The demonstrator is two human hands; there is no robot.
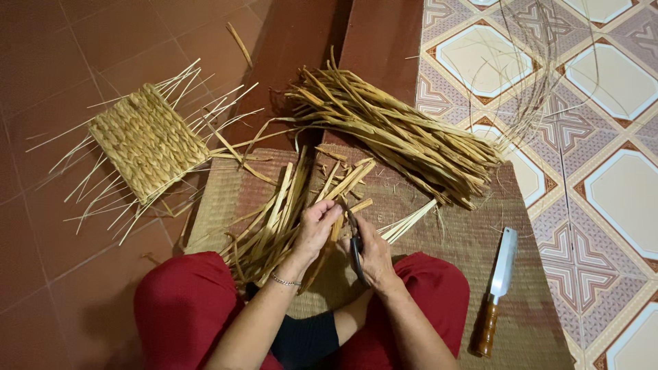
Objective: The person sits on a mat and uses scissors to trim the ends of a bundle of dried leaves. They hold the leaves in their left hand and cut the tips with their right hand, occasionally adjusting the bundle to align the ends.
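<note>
Your knees in red trousers [185, 301] sit closest, hands just beyond. Your left hand [317, 229] is clenched around dried reed strips [336, 199], long axis running from your lap up and away, tips pointing up-right past your fingers. Your right hand [373, 253] is wrapped on dark scissors [356, 248], blades aimed up toward the strips, touching them. Left of your fingers lies a loose fan of cut strips [267, 226]. Farther out, a reed bundle [397, 137] lies diagonally. Far left, a half-woven panel [147, 140]. Right of your fingers, a wood-handled knife [497, 291] on the mat [452, 240].
</note>
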